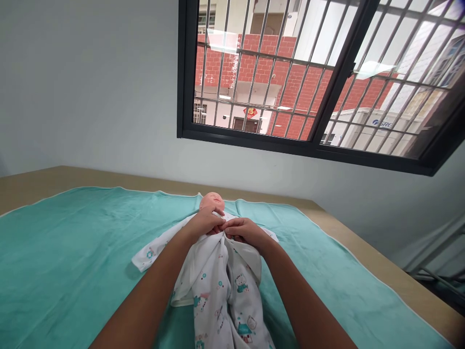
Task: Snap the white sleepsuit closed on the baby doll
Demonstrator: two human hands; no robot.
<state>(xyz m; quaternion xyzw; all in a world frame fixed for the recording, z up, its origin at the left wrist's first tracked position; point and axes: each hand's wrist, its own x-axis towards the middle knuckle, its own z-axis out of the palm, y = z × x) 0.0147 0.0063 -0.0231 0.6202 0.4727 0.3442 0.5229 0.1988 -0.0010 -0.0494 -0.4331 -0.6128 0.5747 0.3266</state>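
- Doll (212, 200), dressed in a loose white romper (221, 281), is laid face-up on a teal blanket (72, 242) below the window (308, 82).
- Romper cloth at the chest is pinched by the fingers of the left hand (204, 224) and right hand (244, 231).
- Fabric is judged soft, light and prone to bunching; edges near the neckline are best gripped.

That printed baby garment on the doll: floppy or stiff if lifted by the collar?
Probably floppy: the printed garment lies in soft folds, its sleeve flat on the green blanket. Likely light, thin cloth. Both the left hand and right hand bunch it easily near the doll.
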